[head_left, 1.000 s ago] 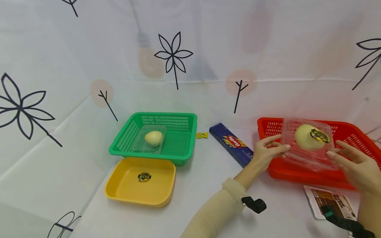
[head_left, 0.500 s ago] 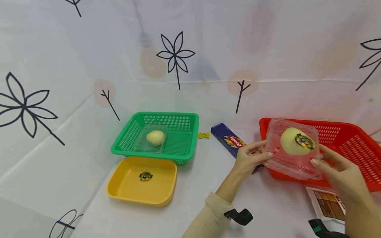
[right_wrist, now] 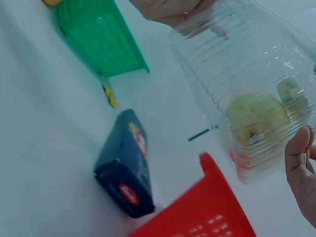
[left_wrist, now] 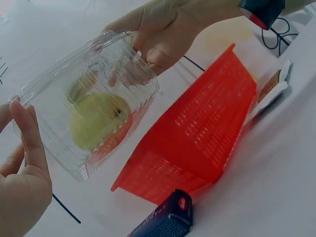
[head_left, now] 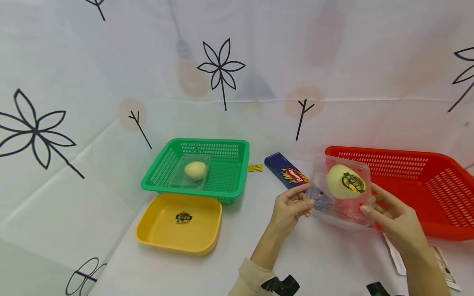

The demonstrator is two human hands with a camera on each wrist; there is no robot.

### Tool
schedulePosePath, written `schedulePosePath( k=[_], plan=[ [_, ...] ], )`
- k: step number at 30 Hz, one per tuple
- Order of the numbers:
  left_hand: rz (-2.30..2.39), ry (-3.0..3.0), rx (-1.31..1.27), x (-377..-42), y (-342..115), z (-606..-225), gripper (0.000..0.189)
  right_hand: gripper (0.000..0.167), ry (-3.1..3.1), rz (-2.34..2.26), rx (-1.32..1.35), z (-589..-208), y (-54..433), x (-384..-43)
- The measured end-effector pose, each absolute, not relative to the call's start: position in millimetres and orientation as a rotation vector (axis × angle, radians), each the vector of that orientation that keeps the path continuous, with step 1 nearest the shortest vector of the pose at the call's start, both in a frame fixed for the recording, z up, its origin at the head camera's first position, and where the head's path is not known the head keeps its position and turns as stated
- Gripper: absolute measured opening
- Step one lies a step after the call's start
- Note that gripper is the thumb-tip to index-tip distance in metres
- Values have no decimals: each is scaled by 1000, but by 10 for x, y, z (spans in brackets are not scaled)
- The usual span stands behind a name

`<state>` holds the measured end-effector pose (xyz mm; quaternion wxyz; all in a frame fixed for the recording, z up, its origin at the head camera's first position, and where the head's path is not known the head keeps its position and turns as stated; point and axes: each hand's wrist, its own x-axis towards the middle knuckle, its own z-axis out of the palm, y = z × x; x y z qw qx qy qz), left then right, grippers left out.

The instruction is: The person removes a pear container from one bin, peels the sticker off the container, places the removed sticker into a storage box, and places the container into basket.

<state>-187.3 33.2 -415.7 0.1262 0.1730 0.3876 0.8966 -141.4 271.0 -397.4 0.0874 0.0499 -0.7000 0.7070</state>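
Observation:
Between both hands hangs a clear plastic clamshell box (head_left: 322, 213) with a pale green, pear-like fruit (head_left: 336, 181) inside and a black-and-yellow sticker (head_left: 353, 182) on it. My left hand (head_left: 290, 210) pinches the box's left edge between thumb and fingers. The right hand (head_left: 396, 220) grips the opposite edge. Seen from the left wrist, the fruit (left_wrist: 96, 121) lies toward one end of the box, and the right hand (left_wrist: 165, 32) curls around the far side. The box is held in the air, partly in front of a blue Barilla spaghetti box (head_left: 285, 170) and the red basket (head_left: 407, 164).
A green basket (head_left: 229, 164) at left holds another clear box (head_left: 177, 176) with a pale fruit (head_left: 195, 169). A yellow tray (head_left: 155, 230) in front contains a similar sticker (head_left: 183, 217). A small yellow packet (head_left: 255, 167) lies between. Behind the right forearm sits a flat package (head_left: 446, 267).
Both hands have carried the clamshell box left and toward me, from over the red basket to its left side. The baskets, tray and spaghetti box stay in place.

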Motion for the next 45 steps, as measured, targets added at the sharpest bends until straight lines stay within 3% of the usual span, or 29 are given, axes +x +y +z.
schedulePosePath(
  k=[19, 45],
  plan=[
    [2555, 1366, 445, -1725, -251, -4425, 54, 66, -2192, 1937, 394, -4234, 2191, -1423],
    [2256, 1799, 299, -1468, -868, -4775, 53, 72, -2389, 1880, 394, -4594, 1778, -1365]
  ],
)
